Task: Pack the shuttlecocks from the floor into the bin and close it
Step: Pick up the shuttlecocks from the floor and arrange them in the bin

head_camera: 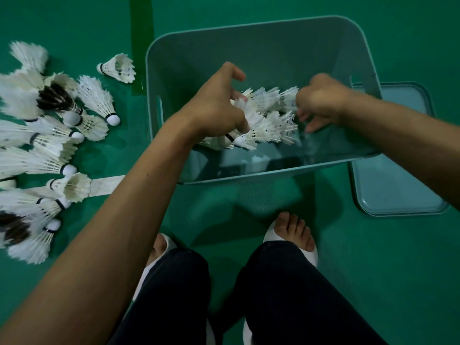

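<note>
Hard to read first: the right hand [321,100] is motion-blurred, fingers curled vs. the feather end of the bunch of shuttlecocks [268,118]. Can't tell whether it pinches them or just presses. The left hand [214,108] covers the bunch's other end, so most cork heads are hidden. Its fingers curl round the bunch and grip it, w/ one digit lifted clear on top.

The bunch hangs over the open bin [273,24], inside its rim. What lies on the bin's bottom I can't make out thru the dim, see-thru wall.

The right forearm crosses the bin's near right corner and part of the lid [398,185]. The lid lies flat on the floor [373,270] just beside the bin, its left edge behind the bin's wall.

Left of the bin a pile of shuttlecocks [49,145] is cut off at the frame edge; some are blurred, a few have dark feathers. One lone shuttlecock [117,68] lies apart, nearer the bin's far left corner. A white strip [107,184] runs under the pile.

Feet in white slippers [313,257] are near the bin's front, the left one mostly hidden by the knee.
</note>
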A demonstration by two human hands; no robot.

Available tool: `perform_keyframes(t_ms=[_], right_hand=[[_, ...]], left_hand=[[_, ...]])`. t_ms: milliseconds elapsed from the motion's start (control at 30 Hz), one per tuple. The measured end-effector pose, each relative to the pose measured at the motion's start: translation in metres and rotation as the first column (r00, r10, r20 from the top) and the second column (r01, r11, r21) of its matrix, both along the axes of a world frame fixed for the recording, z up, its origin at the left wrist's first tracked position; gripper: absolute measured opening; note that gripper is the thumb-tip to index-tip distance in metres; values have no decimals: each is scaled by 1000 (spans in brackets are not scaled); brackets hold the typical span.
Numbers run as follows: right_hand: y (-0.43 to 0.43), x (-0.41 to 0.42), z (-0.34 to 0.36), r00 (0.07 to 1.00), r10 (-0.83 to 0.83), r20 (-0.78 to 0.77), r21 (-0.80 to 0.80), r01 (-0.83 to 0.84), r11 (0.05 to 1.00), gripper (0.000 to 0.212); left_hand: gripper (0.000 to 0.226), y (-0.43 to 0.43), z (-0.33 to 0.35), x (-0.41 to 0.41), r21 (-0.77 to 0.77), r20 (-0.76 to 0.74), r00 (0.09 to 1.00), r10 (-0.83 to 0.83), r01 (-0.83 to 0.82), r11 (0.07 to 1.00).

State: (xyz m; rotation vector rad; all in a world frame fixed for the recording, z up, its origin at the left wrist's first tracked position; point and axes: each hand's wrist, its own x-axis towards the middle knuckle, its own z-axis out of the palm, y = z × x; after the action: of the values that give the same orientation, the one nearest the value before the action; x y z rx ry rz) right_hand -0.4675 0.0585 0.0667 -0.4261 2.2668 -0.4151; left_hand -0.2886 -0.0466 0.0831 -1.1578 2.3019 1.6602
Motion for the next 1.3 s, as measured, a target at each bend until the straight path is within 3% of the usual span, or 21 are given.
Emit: perform_keyframes(t_ms=[67, 167, 267, 367, 467, 567, 700, 800, 867, 933, 1100, 1300], right_hand=[[6, -3, 15, 986, 64, -157, -104, -81, 991, 17], [13, 8, 40, 928, 331, -172, -285, -369, 885, 13], [14, 32, 53, 741, 621, -255, -248, -671, 699, 13], [10, 39, 50, 660, 664, -350, -192, -745, 639, 19], [6, 32, 53, 629, 623, -465, -37, -717, 696, 16], [9, 24, 59, 599, 573, -560, 256, -532, 807, 21], [11, 32, 48, 607, 607, -513, 449, -413, 792, 35], [5, 26, 28, 719, 552, -422, 416, -388, 823, 19], [1, 14, 11, 886, 397, -238, 332, -310, 891, 9], [-1, 6, -1, 975, 215, -55, 292, -190, 937, 7], [-1, 1, -12, 999, -39, 27, 158, 35, 987, 17], [-7, 4, -23, 999, -47, 6, 136, 46, 990, 8]], left_hand=[[81, 2, 2, -2, 2, -31, 999, -29, 29, 1000], [84, 5, 6, -7, 21, -78, 994, -72, 74, 997], [85, 5, 7, -10, 78, -155, 985, -77, 90, 993], [82, 7, 4, -9, 115, -193, 981, -7, 29, 993], [59, 5, 0, -6, -55, -137, 988, 70, -78, 995], [33, -3, -1, -1, -348, 66, 997, -30, 51, 936], [21, -6, -4, 2, -313, 343, 917, -201, 313, 897], [24, -7, -9, 3, -300, 425, 866, -263, 409, 862], [25, -10, -13, 4, -258, 488, 820, -298, 462, 849], [24, -12, -17, 7, -206, 546, 764, -343, 520, 829], [35, -12, -26, 7, -133, 624, 658, -423, 622, 772], [52, -8, -31, 7, -119, 687, 584, -432, 678, 726]])
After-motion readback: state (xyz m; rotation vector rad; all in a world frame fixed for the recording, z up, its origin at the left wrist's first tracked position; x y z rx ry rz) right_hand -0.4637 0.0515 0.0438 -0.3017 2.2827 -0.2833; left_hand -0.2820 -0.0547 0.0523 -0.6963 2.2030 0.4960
